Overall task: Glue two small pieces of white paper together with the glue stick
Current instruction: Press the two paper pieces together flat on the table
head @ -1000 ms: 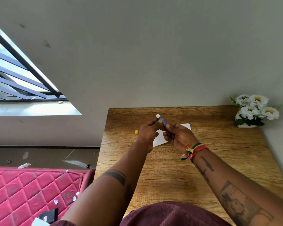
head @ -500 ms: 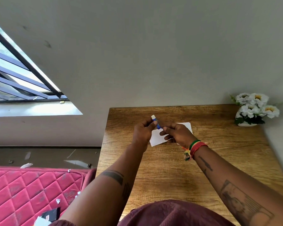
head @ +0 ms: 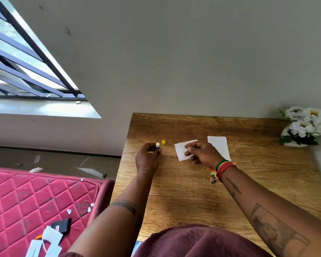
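Wooden table [head: 193, 191]: glue stick [head: 157, 145] in left hand [head: 147, 158], paper [head: 182, 151] under right hand [head: 202, 153].

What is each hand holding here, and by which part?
The left hand holds the glue stick by its blue barrel, white tip up. The right hand pinches one paper piece at its right edge.

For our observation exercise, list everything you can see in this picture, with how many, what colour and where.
glue stick: 1, blue with white tip, in left hand
yellow cap: 1, yellow, on table beside glue stick
paper pieces: 2, white, mid table; second to its right
table: 1, brown wood, against wall
flower pot: 1, white flowers, table's far right corner
mattress: 1, pink quilted, left, strewn with paper scraps
window: 1, dark bars, upper left
left hand: holds glue stick
right hand: pinches nearer paper
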Demonstrator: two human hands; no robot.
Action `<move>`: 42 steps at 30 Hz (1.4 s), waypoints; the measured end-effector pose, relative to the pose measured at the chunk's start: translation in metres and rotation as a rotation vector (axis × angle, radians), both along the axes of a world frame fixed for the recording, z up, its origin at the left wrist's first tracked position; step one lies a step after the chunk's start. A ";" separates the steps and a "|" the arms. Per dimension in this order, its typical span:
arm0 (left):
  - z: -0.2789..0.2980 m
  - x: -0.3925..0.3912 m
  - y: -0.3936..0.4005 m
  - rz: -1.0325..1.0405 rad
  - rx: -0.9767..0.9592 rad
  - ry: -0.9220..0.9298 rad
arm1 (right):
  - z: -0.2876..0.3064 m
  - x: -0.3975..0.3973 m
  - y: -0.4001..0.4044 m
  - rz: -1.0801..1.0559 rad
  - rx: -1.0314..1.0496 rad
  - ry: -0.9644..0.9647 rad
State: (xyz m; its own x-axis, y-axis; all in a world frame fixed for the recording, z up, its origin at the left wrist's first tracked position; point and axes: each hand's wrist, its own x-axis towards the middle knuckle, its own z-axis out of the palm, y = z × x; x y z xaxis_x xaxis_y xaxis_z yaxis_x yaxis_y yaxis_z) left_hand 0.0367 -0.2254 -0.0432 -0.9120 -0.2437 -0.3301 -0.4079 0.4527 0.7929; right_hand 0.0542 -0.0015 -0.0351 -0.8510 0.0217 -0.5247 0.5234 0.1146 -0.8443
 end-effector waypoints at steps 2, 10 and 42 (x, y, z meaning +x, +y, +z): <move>-0.002 0.004 0.000 -0.011 -0.011 -0.017 | -0.002 0.000 -0.001 0.004 0.012 -0.007; -0.010 0.009 -0.005 -0.037 -0.020 -0.044 | -0.001 0.006 0.005 -0.027 0.048 0.005; 0.014 0.026 0.153 -0.361 0.015 -0.141 | -0.013 0.046 0.077 -0.580 0.518 -0.026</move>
State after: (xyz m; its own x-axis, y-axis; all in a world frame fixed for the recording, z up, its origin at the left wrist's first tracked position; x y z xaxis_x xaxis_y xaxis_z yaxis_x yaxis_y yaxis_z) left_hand 0.0623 -0.0720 -0.0291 -0.8834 0.0906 -0.4598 -0.3303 0.5755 0.7481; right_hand 0.0998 0.0759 -0.0477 -0.6163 0.7077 -0.3456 0.6393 0.1933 -0.7442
